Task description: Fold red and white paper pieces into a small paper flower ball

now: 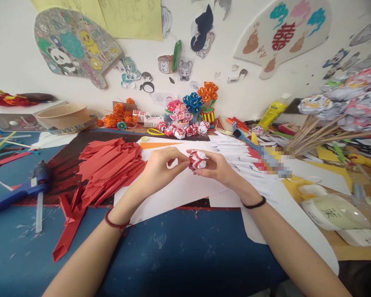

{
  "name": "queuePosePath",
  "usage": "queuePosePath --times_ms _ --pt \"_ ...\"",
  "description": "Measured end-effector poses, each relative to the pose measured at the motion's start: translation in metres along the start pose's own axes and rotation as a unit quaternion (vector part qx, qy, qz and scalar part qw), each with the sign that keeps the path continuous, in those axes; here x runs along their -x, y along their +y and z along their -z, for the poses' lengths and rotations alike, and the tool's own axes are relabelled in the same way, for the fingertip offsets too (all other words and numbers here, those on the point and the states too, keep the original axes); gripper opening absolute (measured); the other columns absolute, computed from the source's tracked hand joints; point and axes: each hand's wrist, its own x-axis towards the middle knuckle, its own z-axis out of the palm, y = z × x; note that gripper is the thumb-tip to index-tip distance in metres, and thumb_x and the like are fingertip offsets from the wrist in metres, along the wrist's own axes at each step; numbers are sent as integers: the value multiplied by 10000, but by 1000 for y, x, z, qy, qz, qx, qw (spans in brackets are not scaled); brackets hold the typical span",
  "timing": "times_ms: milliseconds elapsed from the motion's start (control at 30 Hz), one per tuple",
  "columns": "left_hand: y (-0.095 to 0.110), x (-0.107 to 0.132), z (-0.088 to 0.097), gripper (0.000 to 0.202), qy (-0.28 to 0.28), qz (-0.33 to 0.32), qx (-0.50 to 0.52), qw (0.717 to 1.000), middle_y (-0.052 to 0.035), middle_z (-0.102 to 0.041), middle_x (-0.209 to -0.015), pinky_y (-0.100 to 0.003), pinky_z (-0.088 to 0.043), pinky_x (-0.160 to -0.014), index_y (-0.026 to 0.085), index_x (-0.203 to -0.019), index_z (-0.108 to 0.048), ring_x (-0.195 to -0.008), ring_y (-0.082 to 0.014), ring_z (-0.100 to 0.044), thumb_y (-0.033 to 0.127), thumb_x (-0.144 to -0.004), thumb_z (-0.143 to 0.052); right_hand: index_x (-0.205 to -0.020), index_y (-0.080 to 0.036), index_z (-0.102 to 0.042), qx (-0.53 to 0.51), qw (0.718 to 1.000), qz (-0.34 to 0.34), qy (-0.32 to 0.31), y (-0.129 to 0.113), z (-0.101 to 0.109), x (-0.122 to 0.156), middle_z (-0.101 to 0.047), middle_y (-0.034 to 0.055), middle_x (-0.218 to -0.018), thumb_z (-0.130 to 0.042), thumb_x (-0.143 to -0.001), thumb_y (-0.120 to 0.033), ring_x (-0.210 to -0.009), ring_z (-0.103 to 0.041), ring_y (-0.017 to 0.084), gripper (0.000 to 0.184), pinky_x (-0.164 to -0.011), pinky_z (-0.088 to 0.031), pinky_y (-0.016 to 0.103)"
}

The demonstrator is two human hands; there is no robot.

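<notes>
A small red-and-white folded paper ball (197, 159) is held above white paper sheets (185, 187) at the table's middle. My left hand (159, 169) pinches its left side with thumb and fingertips. My right hand (215, 166) cups and grips it from the right, fingers curled round it. A pile of folded red paper strips (108, 170) lies just left of my left hand. A stack of folded white strips (235, 154) lies right of my right hand.
A blue glue gun (24, 187) lies at the left on the blue table (179, 251). Finished red-white paper balls (182, 131) and paper flowers (191, 105) stand at the back. Scissors, a yellow bottle (273, 110), sticks with paper flowers (343, 107) and containers crowd the right.
</notes>
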Motion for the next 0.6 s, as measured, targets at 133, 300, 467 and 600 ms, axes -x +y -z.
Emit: queuePosePath --times_ms 133,300,467,600 --pt "2 1 -1 116 10 12 4 1000 -12 -695 -777 -244 -394 -602 164 -838 -718 -650 -105 -525 194 -890 -619 -1287 -206 -607 -5 1000 2 -1 0 0 0 -710 65 -1069 -812 -733 -266 -946 -700 222 593 -826 -587 352" --pt "2 2 -2 104 24 17 -10 1000 -5 -710 -782 -242 -388 -599 171 -839 -729 -643 -101 -527 198 -881 -638 -1278 -205 -615 -7 1000 -5 3 0 -1 0 -708 72 -1086 -812 -730 -283 -946 -701 230 588 -811 -595 361" --pt "2 2 -3 99 24 19 -17 999 5 -702 -750 -238 -380 -592 175 -829 -736 -632 -97 -521 206 -872 -652 -1261 -195 -626 5 1000 -5 20 -1 -3 0 -701 82 -1123 -815 -715 -290 -931 -705 230 586 -800 -598 360" --pt "2 2 -3 120 24 23 -14 999 -5 -703 -742 -243 -375 -586 176 -827 -743 -620 -102 -512 226 -877 -646 -1238 -188 -639 3 1000 -10 25 -2 -5 0 -708 78 -1096 -817 -703 -279 -886 -706 218 571 -785 -601 359"
